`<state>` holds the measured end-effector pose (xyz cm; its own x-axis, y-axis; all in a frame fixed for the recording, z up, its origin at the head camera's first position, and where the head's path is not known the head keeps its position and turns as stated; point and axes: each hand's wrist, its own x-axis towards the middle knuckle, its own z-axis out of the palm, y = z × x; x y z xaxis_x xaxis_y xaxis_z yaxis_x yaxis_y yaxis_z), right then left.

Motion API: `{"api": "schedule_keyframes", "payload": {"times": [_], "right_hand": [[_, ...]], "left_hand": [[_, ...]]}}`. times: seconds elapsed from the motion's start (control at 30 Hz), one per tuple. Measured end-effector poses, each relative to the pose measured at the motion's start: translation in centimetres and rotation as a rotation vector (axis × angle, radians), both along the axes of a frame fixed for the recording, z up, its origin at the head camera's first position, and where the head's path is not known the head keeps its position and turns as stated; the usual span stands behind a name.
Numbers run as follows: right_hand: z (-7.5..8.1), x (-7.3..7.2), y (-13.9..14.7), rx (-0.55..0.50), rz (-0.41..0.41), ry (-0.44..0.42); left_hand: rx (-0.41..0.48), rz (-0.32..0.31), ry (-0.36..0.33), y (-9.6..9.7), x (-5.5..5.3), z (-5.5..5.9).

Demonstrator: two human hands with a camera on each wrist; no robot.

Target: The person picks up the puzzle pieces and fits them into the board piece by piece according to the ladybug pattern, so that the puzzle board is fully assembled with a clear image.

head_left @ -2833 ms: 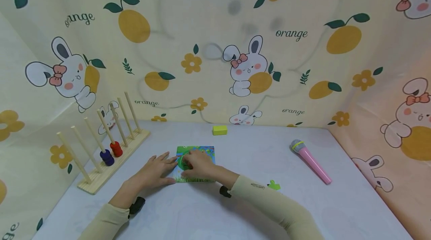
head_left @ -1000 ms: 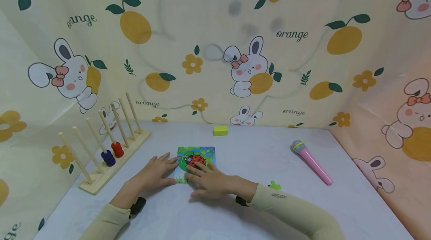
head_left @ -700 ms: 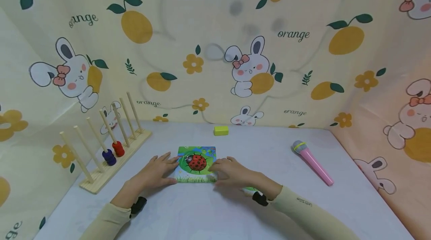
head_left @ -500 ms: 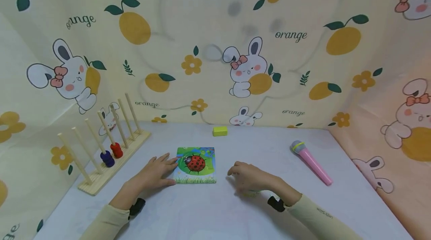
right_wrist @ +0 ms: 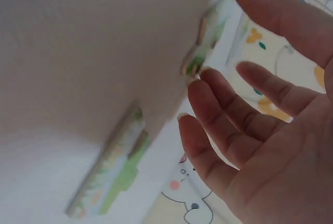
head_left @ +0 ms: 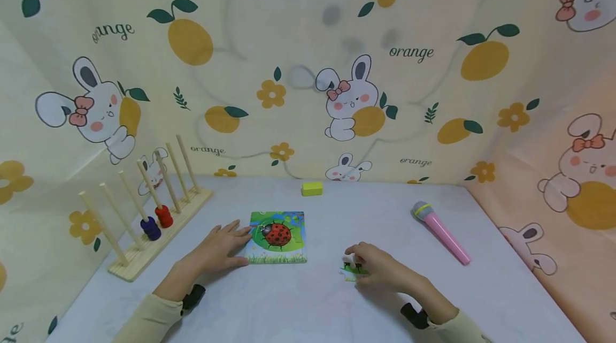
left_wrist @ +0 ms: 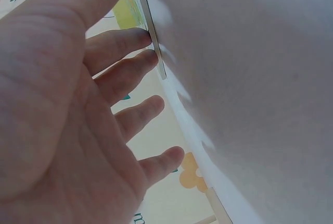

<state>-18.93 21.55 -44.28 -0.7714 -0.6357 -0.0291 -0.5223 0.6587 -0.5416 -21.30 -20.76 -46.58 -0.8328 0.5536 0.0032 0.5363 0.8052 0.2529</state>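
A square ladybug puzzle (head_left: 277,235) lies flat on the white table, left of centre. My left hand (head_left: 217,249) rests beside it with spread fingers, fingertips at its left edge; the left wrist view shows its thin wooden side (left_wrist: 153,39). Over to the right, my right hand (head_left: 382,268) hovers low with loosely bent fingers. Thumb and fingertips stand apart at the two ends of a flat green-and-white puzzle piece (head_left: 350,274). In the right wrist view a second puzzle piece (right_wrist: 117,164) lies blurred on the table; the hand and wrist hide it from the head view.
On the left stands a wooden peg rack (head_left: 163,236) with purple rings (head_left: 151,228) and red rings (head_left: 164,216). A yellow-green block (head_left: 312,189) sits at the back. A pink toy microphone (head_left: 445,233) lies at the right. Printed cloth walls (head_left: 298,27) enclose the table.
My right hand has left the puzzle and moved right and nearer, down to a loose piece. The ladybug it was covering now shows fully. My left hand stays at the puzzle's edge.
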Motion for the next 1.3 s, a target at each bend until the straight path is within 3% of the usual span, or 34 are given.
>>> {"api": "schedule_keyframes", "payload": {"times": [0.2, 0.43, 1.0, 1.3], "right_hand": [[-0.64, 0.21, -0.18, 0.020, -0.015, 0.100], [-0.86, 0.12, -0.24, 0.016, 0.001, 0.148], [-0.96, -0.11, -0.23, -0.012, -0.002, 0.107], [-0.93, -0.48, -0.48, -0.028, -0.002, 0.041]], "left_hand": [[0.008, 0.002, 0.005, -0.13, -0.09, -0.20], [-0.002, -0.002, 0.008, -0.13, -0.21, -0.16], [-0.001, 0.002, -0.004, -0.08, -0.12, 0.06], [0.010, -0.001, -0.001, -0.10, -0.08, -0.01]]}}
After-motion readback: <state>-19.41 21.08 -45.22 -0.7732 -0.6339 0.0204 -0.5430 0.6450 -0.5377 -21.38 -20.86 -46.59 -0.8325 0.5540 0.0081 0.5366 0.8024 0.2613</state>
